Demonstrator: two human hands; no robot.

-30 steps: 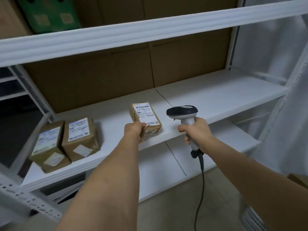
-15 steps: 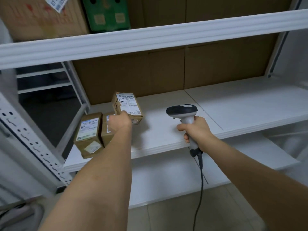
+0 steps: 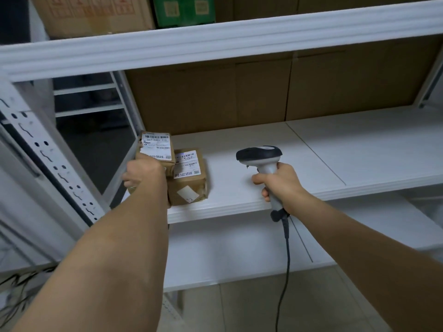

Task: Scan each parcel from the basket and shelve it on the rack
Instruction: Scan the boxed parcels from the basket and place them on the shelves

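**Q:** what's the setup on your feed?

**A:** White metal rack point(image 3: 311, 188) with brown cardboard behind it. The top shelf carries a big carton point(image 3: 91, 15) and a green box point(image 3: 184, 8), and there's tiled floor point(image 3: 239, 307) below. I'm watching through the head cam, so both forearms stick out in front of me.

**Q:** where's the parcel?

**A:** It's in my left hand point(image 3: 143, 174), fingers curled round the near end of a small brown parcel point(image 3: 157, 149). It's raised at the left end of the middle shelf with its label facing up. It sits just above and overlapping a second parcel point(image 3: 188, 178) that lies flat on the shelf. I can't tell if the two are touching. There's something brown under my wrist too, mostly hidden.

**Q:** and the right?

**A:** My right hand point(image 3: 280, 183) is wrapped tight around the handle of the scanner point(image 3: 260, 155). Its dark head hovers over the shelf edge, well to the right of the parcels. The cable point(image 3: 286, 259) hangs down from it.
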